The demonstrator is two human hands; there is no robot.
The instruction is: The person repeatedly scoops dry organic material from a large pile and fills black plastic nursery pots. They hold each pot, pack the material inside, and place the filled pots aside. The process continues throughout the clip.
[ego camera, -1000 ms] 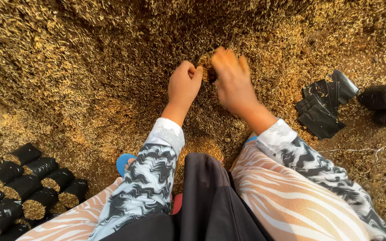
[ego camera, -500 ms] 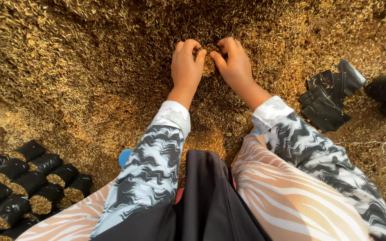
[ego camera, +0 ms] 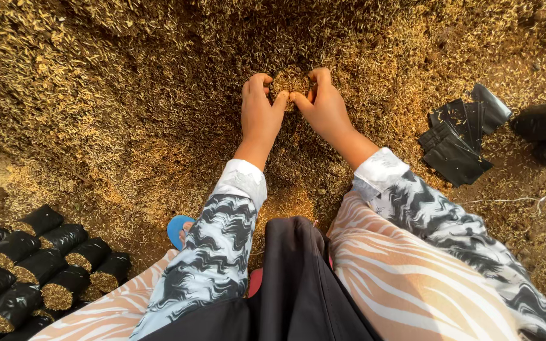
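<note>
Fingers of the left hand (ego camera: pixel 259 117) and right hand (ego camera: pixel 325 107) cup a clump of husk (ego camera: pixel 290 81) (pile (ego camera: pixel 96 95) all around)

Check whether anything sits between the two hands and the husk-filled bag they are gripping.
Nothing visible does. The left hand and right hand both touch the small bag directly, fingers curled round its rim, with only the loose husk pile around it.

My left hand (ego camera: pixel 259 119) and right hand (ego camera: pixel 325 108) reach forward, fingertips touching, both cupped together, palms inward, forearms stretched out from patterned sleeves.
</note>
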